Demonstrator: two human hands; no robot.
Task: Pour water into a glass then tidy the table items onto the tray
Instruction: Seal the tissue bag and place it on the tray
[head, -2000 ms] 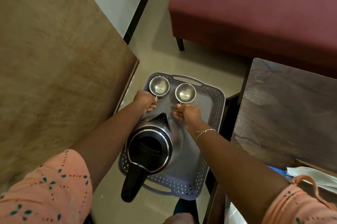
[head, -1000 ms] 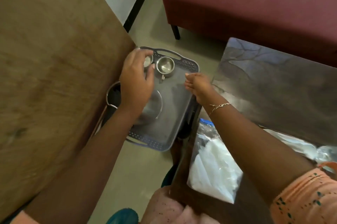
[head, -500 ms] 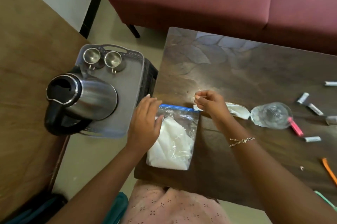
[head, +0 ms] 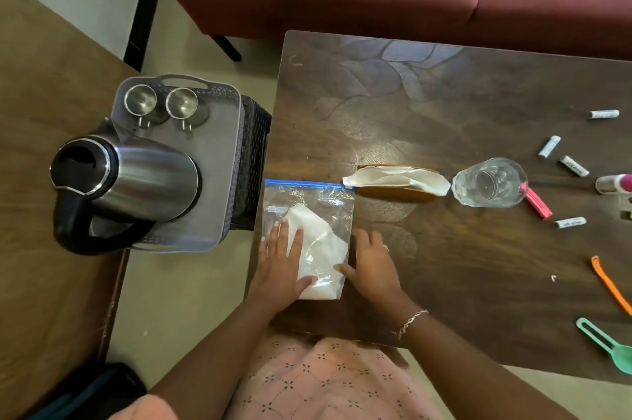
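Dark table [head: 444,105]: left hand [head: 278,269], right hand [head: 372,265] spread flat flanking zip bag [head: 316,214].

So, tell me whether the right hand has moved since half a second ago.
Yes. The right hand dropped from the napkin holder towards the near table edge, beside the zip bag.

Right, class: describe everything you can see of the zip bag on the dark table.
The zip bag is clear, crinkled plastic with a blue seal strip along its far edge. It lies flat at the table's near left corner and holds something white that looks soft or powdery. The left hand rests flat on it; the right hand touches its right side. Whether the seal is closed cannot be told.
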